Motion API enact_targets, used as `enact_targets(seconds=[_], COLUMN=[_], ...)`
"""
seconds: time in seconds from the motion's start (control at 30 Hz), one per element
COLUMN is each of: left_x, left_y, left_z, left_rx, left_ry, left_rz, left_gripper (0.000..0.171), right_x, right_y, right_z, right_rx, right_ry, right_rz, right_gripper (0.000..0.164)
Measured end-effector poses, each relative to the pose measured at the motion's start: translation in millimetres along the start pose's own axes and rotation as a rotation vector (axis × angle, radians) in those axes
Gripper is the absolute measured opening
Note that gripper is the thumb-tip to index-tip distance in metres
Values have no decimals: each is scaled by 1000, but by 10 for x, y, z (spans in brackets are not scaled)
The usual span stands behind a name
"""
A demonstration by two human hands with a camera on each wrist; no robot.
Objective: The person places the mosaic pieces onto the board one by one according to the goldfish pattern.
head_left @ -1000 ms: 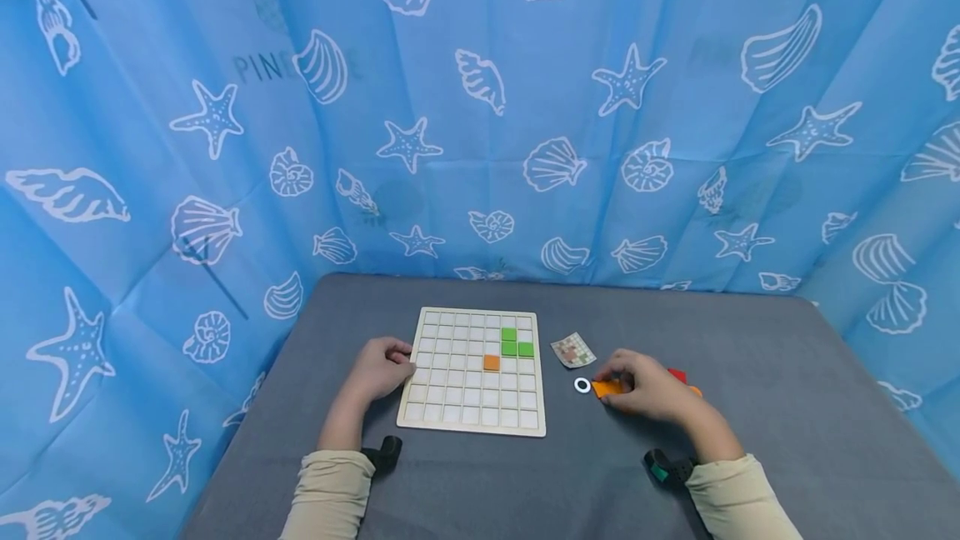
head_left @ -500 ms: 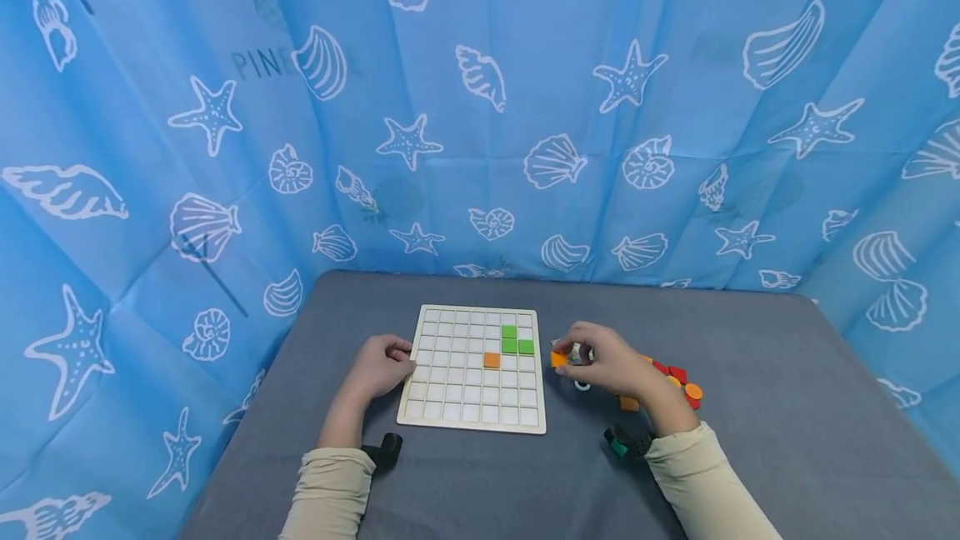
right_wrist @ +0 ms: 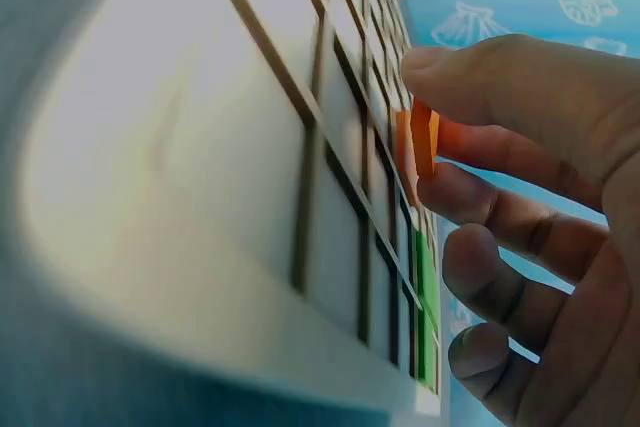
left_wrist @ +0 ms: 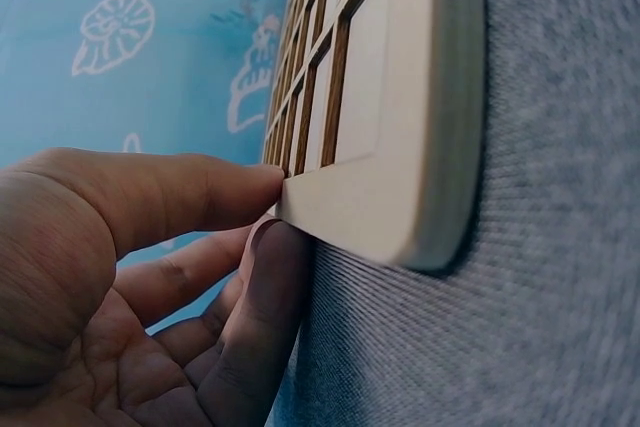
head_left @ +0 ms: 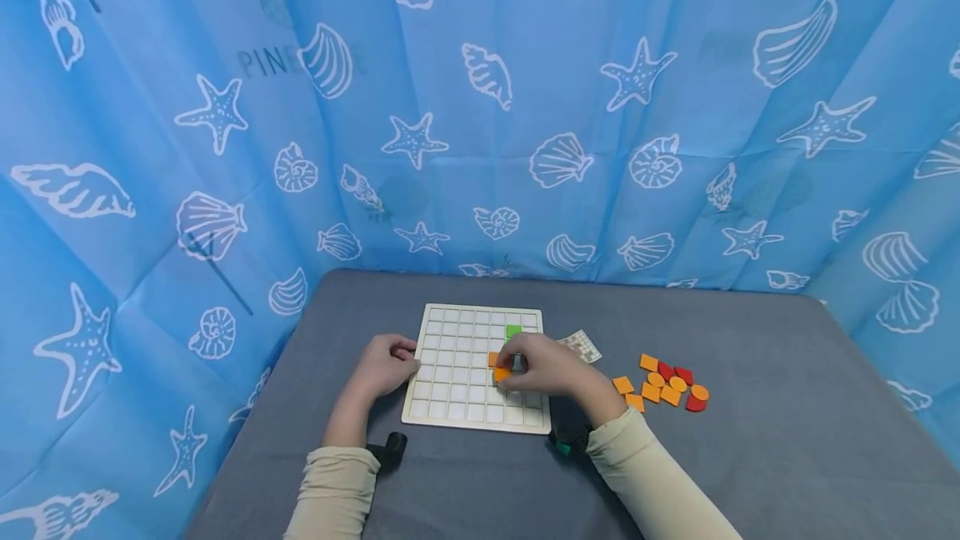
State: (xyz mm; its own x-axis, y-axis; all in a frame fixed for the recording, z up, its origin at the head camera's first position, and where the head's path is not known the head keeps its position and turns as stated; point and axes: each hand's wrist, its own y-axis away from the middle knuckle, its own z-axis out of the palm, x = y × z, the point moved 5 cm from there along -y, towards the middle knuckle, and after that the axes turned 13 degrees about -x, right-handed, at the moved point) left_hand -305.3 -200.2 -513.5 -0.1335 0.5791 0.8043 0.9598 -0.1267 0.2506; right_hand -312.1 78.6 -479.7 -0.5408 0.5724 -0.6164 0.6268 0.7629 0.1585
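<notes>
A pale grid board (head_left: 450, 390) lies on the grey table. My left hand (head_left: 381, 367) holds its left edge; in the left wrist view the thumb (left_wrist: 240, 195) sits at the rim with a fingertip just below. Over the board's right half, my right hand (head_left: 551, 367) pinches an orange square tile (right_wrist: 424, 139) between thumb and fingers. That tile is tilted, close above the cells. Another orange tile (head_left: 492, 359) lies in a cell beside it. One green tile (head_left: 513, 330) shows past the knuckles; the right hand covers the other green ones in the head view.
Right of the board lies a small patterned card (head_left: 585, 347), partly covered by the right hand. Further right is a loose group of orange squares (head_left: 649, 362), orange discs (head_left: 699, 392) and red pieces (head_left: 683, 375). A blue shell-print curtain (head_left: 480, 148) hangs behind the table.
My right hand has carried the orange tile leftward from the loose pieces to over the board, uncovering those pieces. The left hand has stayed at the board's left edge.
</notes>
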Motion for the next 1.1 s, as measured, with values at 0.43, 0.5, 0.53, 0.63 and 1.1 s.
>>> enact_targets(seconds=[0.43, 0.5, 0.53, 0.63, 1.1], left_x=[30, 36, 40, 45, 28], left_y=[-1, -1, 0, 2, 3], left_z=[-21, -30, -34, -38, -21], left_rx=[4, 4, 3, -1, 7], left_ry=[-13, -11, -9, -7, -15], left_rz=[4, 5, 4, 0, -4], left_gripper=[29, 28, 28, 28, 29], right_x=[-24, -28, -30, -41, -55], right_y=[-121, -127, -130, -137, -139], right_z=[49, 45, 41, 30, 43], right_rx=[11, 16, 18, 26, 17], right_ry=[20, 28, 33, 49, 45], right_rz=[0, -3, -2, -8, -34], right_gripper=[20, 20, 20, 18, 8])
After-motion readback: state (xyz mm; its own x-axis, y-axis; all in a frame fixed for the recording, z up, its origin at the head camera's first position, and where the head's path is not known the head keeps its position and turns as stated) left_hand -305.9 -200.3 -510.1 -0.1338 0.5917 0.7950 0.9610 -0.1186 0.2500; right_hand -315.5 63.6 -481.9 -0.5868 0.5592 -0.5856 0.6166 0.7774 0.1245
